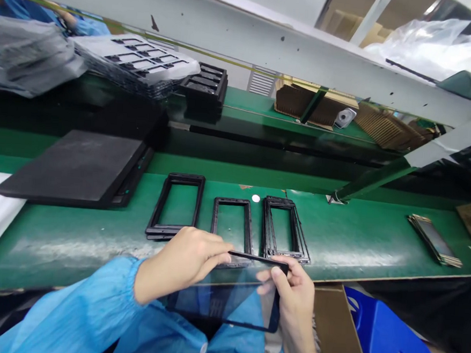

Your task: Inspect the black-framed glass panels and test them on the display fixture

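Over the front edge of the green bench, I hold a clear glass panel with a black border (235,300), tilted toward my body. My left hand (185,256) pinches its upper edge between thumb and fingers. My right hand (295,301) grips the right end, thumb on the near face and fingers seen through the glass behind it. Just beyond lie black rectangular frames: a stack on the left (167,229), a middle one (232,201) partly hidden by my left hand and the panel, and a loosely fanned stack on the right (280,202).
A black foam slab (79,160) lies at left on the green bench (348,238). Stacked trays (162,66) fill the shelf behind. Thin panels (435,239) lie at far right. A slanted post (376,181) meets the bench. Below are a cardboard box (340,323) and blue stool (393,338).
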